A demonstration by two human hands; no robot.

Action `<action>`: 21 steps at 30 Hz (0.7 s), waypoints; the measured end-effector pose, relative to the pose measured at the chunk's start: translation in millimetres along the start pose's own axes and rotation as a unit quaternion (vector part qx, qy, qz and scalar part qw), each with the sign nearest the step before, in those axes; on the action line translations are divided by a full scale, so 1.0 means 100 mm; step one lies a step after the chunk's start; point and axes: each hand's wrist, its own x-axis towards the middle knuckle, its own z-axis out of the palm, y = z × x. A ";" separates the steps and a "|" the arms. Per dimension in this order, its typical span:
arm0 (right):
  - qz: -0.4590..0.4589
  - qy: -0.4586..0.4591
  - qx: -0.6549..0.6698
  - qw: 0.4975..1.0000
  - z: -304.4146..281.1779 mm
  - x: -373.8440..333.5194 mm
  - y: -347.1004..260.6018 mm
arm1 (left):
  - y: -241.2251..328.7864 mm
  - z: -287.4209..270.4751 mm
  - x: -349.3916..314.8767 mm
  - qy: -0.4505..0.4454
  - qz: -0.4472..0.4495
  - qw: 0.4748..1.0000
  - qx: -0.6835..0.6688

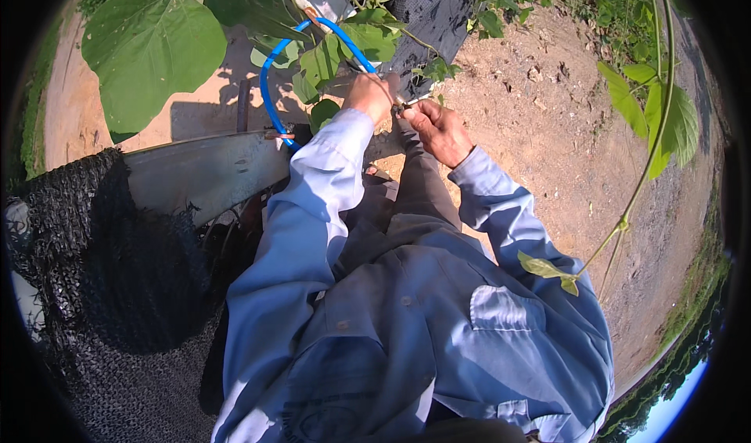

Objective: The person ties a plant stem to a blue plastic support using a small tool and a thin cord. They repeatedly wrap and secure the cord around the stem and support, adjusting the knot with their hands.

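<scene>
A bright blue hose [266, 91] arches up from a pale metal panel and bends down to my hands. My left hand [369, 96] is closed round the hose near its end. Just to the right, my right hand [442, 130] is closed, thumb and finger pinching at a small dark metal piece [402, 107] by the hose end. Its exact kind is too small to make out, and my fingers partly hide it. Lower on the hose, an orange-brown fitting or tie [279, 136] sits at the panel's edge.
The curved metal panel [207, 169] stands at my left, with black mesh netting [149, 349] draped below it. Broad green leaves [152, 56] hang at the upper left. Dark sheeting [430, 13] lies ahead. A vine [637, 189] dangles at right over sandy ground [547, 138].
</scene>
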 end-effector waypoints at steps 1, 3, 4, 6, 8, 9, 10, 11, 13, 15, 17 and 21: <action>0.098 -0.047 0.217 0.970 -0.01 0.01 0.06 | 0.02 -0.02 0.01 0.039 -0.019 0.998 -0.046; 0.223 -0.113 0.483 0.839 -0.07 0.04 -0.11 | 0.00 0.00 -0.06 0.119 -0.066 0.980 -0.146; 0.240 -0.125 0.535 0.800 -0.02 0.07 -0.18 | -0.14 0.22 -0.09 0.166 -0.017 0.977 -0.130; 0.231 -0.194 0.645 0.702 -0.01 0.08 0.00 | -0.03 0.31 0.04 0.105 -0.115 0.875 -0.459; 0.208 -0.195 0.715 0.638 0.20 0.12 0.04 | 0.00 0.18 -0.04 0.064 -0.265 0.680 -0.681; 0.246 -0.160 0.735 0.612 0.20 0.07 -0.07 | -0.01 0.18 -0.07 0.047 -0.286 0.648 -0.704; 0.249 -0.119 0.718 0.639 0.16 0.01 -0.20 | -0.02 0.16 -0.12 0.029 -0.310 0.614 -0.725; 0.244 -0.097 0.704 0.660 0.22 0.00 -0.06 | 0.05 0.19 -0.10 0.038 -0.284 0.660 -0.695; 0.244 -0.038 0.671 0.699 0.19 -0.06 -0.19 | 0.12 0.03 -0.09 0.040 -0.263 0.685 -0.678; 0.242 -0.019 0.680 0.692 0.17 -0.06 -0.27 | 0.18 -0.24 -0.15 0.014 -0.278 0.638 -0.718; 0.233 -0.020 0.700 0.675 0.17 -0.07 -0.32 | 0.24 -0.45 -0.18 -0.024 -0.313 0.622 -0.717; 0.226 -0.032 0.672 0.705 0.19 -0.05 -0.28 | 0.19 -0.41 -0.16 -0.041 -0.329 0.620 -0.711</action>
